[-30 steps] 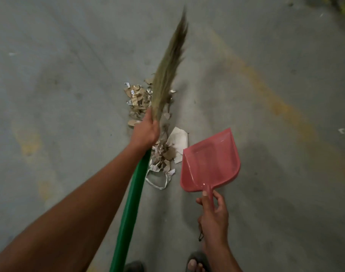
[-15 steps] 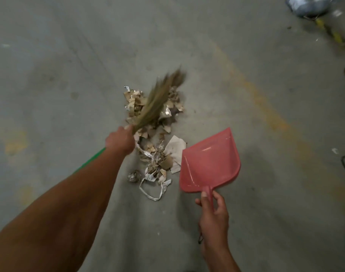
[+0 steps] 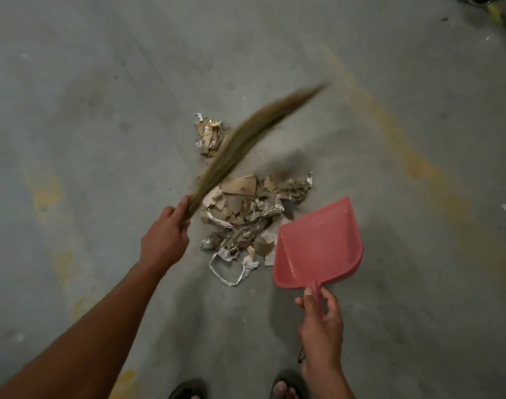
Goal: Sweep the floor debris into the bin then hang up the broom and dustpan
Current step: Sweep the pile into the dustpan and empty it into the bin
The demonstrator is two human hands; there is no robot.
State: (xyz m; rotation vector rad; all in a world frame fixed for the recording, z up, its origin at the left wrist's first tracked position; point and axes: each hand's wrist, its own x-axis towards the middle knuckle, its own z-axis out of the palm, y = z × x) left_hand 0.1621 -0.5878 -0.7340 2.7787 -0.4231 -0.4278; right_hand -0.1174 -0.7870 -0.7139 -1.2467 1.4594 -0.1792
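Gripping broom (image 3: 246,145) at the bristle base, left hand (image 3: 165,237) wrapped round it; soft grass bristles flex, blurred above the debris (image 3: 246,220). Right hand (image 3: 322,321) pinches the thin handle of the rigid pink plastic dustpan (image 3: 318,246), lip touching the pile. Torn card and foil scraps look light and likely to scatter on the concrete floor (image 3: 102,110).

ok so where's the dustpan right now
In the head view the pink dustpan sits lower right of centre, held by its handle in the right hand, its open edge against the debris pile.
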